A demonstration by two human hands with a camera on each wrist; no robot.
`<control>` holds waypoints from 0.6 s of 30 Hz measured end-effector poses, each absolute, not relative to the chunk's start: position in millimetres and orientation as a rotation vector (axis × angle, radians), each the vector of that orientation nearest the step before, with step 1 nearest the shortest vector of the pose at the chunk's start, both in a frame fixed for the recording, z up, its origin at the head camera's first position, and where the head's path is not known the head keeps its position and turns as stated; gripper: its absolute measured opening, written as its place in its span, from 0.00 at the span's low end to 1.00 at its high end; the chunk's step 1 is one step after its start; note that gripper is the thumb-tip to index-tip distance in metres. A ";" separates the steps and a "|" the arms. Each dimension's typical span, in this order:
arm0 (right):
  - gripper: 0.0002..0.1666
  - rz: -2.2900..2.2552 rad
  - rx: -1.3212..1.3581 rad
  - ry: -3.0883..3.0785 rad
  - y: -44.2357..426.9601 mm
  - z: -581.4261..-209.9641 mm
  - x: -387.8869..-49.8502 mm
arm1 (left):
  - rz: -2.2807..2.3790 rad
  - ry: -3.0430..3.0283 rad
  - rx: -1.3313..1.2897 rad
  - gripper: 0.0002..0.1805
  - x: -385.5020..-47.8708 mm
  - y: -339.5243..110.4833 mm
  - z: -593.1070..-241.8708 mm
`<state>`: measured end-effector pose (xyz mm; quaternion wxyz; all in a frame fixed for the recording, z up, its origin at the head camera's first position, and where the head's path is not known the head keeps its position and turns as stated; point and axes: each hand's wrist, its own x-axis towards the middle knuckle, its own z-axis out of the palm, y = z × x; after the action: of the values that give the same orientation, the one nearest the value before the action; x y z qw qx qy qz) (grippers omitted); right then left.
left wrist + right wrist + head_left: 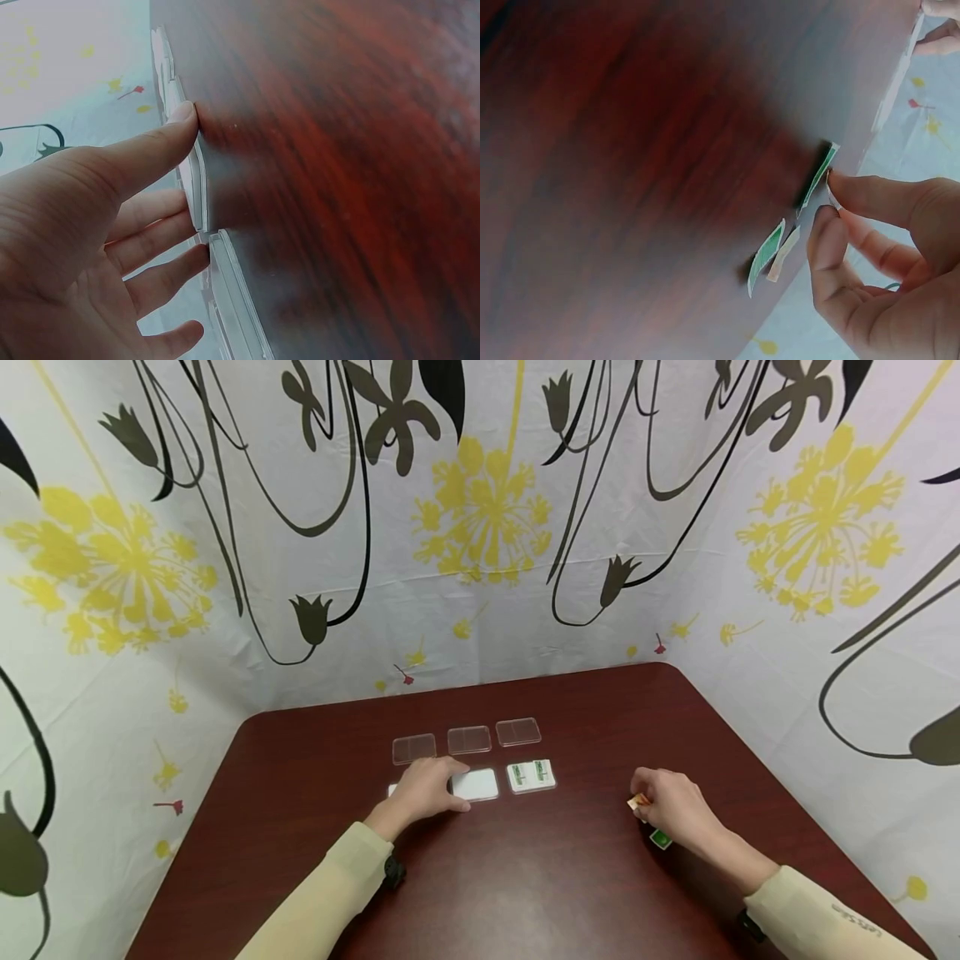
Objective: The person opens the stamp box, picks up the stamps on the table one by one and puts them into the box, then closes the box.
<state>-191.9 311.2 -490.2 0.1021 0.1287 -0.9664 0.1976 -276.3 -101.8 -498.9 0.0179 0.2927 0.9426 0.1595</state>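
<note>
In the head view my left hand [426, 789] reaches over the middle white-filled clear case [475, 785], thumb at its near edge; the left wrist view shows the thumb [161, 146] touching that case [196, 180], fingers spread behind it. My right hand [675, 806] pinches a small orange-and-white paper piece [637, 802] between thumb and fingertips. In the right wrist view this thin piece [833, 196] is seen edge-on in the hand [892, 262]. Beside it on the table lie green-and-white pieces [766, 257] and a pale strip [783, 255]; one green piece [661, 839] shows under the right hand in the head view.
Three clear empty trays [469, 740] form a row at the back of the dark red table [540, 877]. Right of the middle case is another case [531, 776] with green-printed white pieces. A third is mostly behind my left hand. Patterned cloth [487, 635] hangs behind the table.
</note>
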 end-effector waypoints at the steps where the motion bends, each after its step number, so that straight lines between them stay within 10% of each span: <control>1: 0.16 0.589 0.390 -2.846 310.9 -490.5 -191.4 | 0.491 2.927 0.914 0.34 -276.3 -101.7 -498.8; 18: 0.10 0.704 0.401 -2.858 314.8 -495.3 -191.5 | 0.483 2.930 0.919 0.34 -276.0 -101.0 -497.8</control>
<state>-191.5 314.8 -495.3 0.0853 0.1343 -0.9586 0.2362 -276.0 -101.0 -497.8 0.0168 0.2955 0.9425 0.1553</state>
